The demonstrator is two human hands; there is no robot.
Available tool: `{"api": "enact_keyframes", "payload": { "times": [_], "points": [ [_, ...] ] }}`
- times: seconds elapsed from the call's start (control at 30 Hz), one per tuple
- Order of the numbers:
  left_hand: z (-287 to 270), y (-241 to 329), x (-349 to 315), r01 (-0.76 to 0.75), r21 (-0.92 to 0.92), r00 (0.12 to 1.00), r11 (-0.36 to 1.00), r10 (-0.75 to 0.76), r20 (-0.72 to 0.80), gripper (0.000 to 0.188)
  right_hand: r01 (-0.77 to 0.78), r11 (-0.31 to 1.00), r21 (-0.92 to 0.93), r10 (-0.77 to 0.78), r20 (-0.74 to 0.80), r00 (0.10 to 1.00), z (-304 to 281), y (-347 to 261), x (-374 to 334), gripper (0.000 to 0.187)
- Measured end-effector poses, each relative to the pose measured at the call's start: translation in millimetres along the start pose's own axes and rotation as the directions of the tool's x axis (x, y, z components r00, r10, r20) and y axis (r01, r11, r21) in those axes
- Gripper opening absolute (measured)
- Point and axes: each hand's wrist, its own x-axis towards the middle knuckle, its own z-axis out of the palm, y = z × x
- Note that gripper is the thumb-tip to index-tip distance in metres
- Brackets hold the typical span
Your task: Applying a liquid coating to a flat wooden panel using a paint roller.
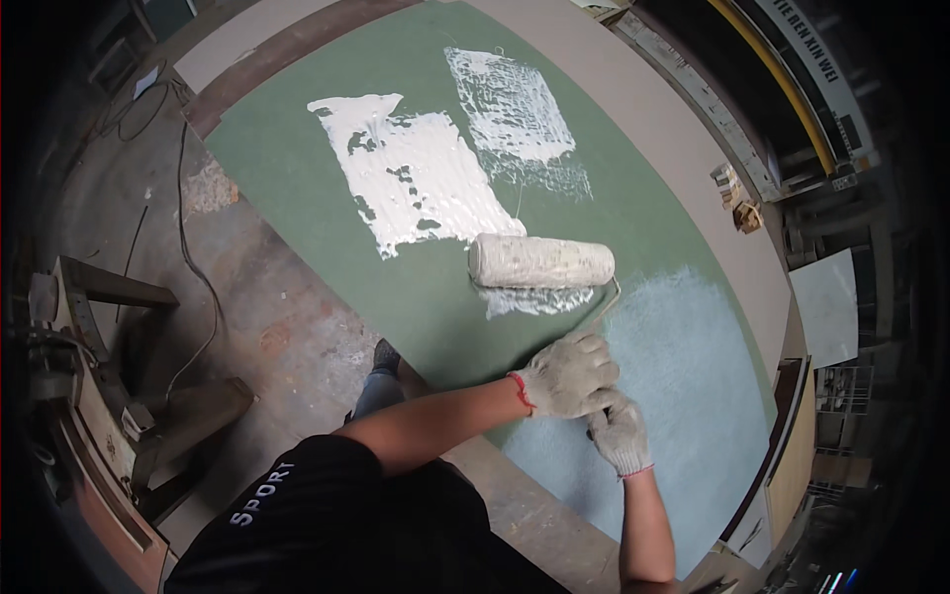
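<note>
At the far left, one brown wooden stand (203,421) rests on the stained grey concrete floor (287,272), with a long, thin black cable (184,218) curving beside it. Next comes one large, flat green board (272,148) with curved-looking edges, bearing four pale areas: one thick, nearly solid white patch (406,173) with small green gaps; one streaky, net-like white patch (515,104) up and to its right; one short white smear (534,301); and one broad, thin bluish-white film (683,366) at lower right. One paint roller (542,261) with a cream, fluffy cylinder lies across the board's middle, between the solid patch and the smear. Its thin wire frame runs down to two hands in pale knitted gloves. The left hand (572,376), red band at its wrist, has its fingers clamped on the roller's mostly hidden handle; just below and touching it, the right hand (621,431) also has its fingers curled around the handle. At the right are one small pile of wood scraps (737,201) and one whitish panel (829,307).
</note>
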Motion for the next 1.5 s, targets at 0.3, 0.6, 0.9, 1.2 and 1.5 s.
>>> {"api": "enact_keyframes", "payload": {
  "times": [0.3,0.6,0.9,1.2,1.5],
  "points": [
    [-104.6,-225.5,92.4,0.339,0.142,0.929,0.93,-0.354,0.103,0.061,0.033,0.856,-0.516,-0.015,0.038,0.999,11.4,-123.1,273.5,0.041],
    [-78.4,-186.5,81.4,0.218,0.16,0.972,0.963,-0.228,0.05,0.052,0.143,0.885,-0.443,-0.12,0.079,0.99,-0.4,-103.4,224.9,0.036],
    [64.9,54.6,40.6,0.349,0.13,0.806,0.928,-0.368,0.464,0.073,0.278,0.884,-0.377,-0.142,0.35,0.926,-73.3,28.8,-27.8,0.025],
    [62.9,39.9,52.1,0.478,0.092,0.863,0.874,-0.486,0.137,0.078,0.494,0.786,-0.372,-0.228,0.568,0.791,-110.1,13.5,34.1,0.018],
    [-171.4,-175.3,-6.7,0.552,0.106,0.833,0.827,-0.542,-0.112,0.065,0.581,0.655,-0.483,-0.365,0.47,0.803,46.7,-188.9,239.8,0.026]
  ]
}}
